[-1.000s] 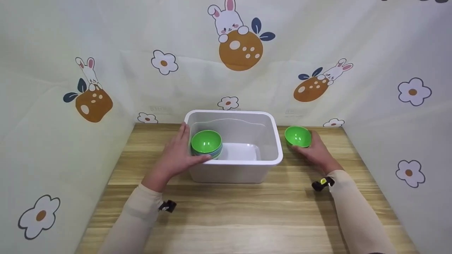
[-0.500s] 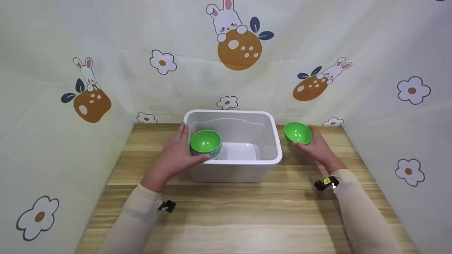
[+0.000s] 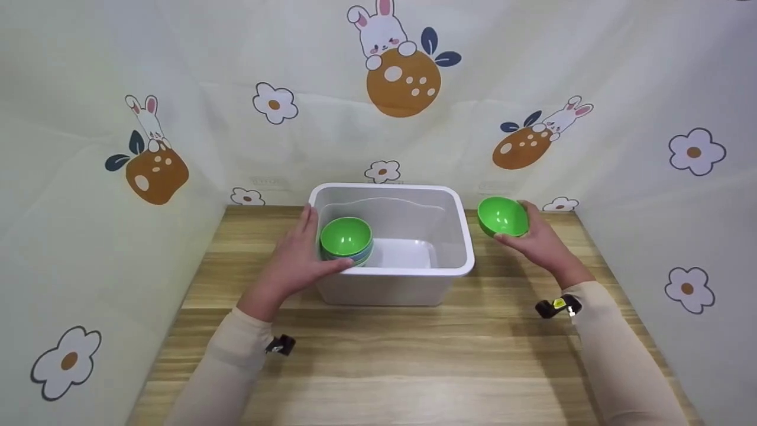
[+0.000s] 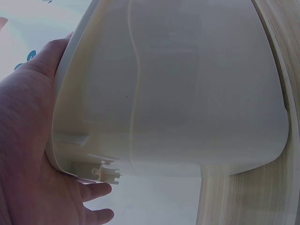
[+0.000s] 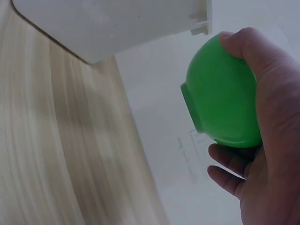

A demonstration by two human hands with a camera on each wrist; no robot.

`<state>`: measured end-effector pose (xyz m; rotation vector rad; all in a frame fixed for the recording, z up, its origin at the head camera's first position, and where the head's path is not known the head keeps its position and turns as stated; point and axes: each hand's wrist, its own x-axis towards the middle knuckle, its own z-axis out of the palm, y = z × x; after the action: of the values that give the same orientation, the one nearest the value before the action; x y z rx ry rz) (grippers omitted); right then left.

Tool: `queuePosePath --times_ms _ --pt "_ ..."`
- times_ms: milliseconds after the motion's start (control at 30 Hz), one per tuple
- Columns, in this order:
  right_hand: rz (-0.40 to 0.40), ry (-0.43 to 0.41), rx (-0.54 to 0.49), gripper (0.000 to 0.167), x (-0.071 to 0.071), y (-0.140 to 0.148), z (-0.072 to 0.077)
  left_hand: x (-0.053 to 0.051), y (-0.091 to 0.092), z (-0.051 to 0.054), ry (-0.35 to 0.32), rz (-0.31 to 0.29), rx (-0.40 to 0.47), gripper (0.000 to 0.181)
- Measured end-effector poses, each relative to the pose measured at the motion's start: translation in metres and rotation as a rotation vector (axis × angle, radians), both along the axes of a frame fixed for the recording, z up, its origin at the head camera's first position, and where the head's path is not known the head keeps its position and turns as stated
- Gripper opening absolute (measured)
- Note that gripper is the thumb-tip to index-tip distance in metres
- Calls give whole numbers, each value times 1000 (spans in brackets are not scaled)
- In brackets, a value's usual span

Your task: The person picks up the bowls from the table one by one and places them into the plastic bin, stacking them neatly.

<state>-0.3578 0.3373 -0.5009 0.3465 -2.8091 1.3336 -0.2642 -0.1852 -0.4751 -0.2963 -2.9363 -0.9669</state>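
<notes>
My right hand (image 3: 547, 245) holds a green bowl (image 3: 502, 218) just right of the bin, with the thumb on its near rim and the other fingers behind. Raised off the table, the bowl has its inside tipped toward the head camera. In the right wrist view, its rounded underside and foot ring show. My left hand (image 3: 293, 254) holds the left end of a white plastic bin (image 3: 393, 290), its thumb over the front rim and its fingers along the left side. Inside the bin, at the left, sits a bowl stack (image 3: 347, 238), green on top with bluish bowls below.
The bin stands on a wood-grain table (image 3: 408, 361) near the back wall. A pale cloth (image 3: 319, 136) printed with rabbits, oranges and flowers encloses the back and both sides. A small black camera (image 3: 559, 305) is strapped at the right wrist.
My right hand has lifted the green bowl from the table upward and slightly right. The left hand, the bin and the stacked bowls have stayed in place.
</notes>
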Motion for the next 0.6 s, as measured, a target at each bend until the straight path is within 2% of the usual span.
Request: queuePosePath --times_ms 333,600 --pt "21 -30 22 113 9 -5 24 1 -1 2 10 -8 4 153" --pt "43 -25 -7 109 15 -11 35 1 0 2 22 -12 3 152"
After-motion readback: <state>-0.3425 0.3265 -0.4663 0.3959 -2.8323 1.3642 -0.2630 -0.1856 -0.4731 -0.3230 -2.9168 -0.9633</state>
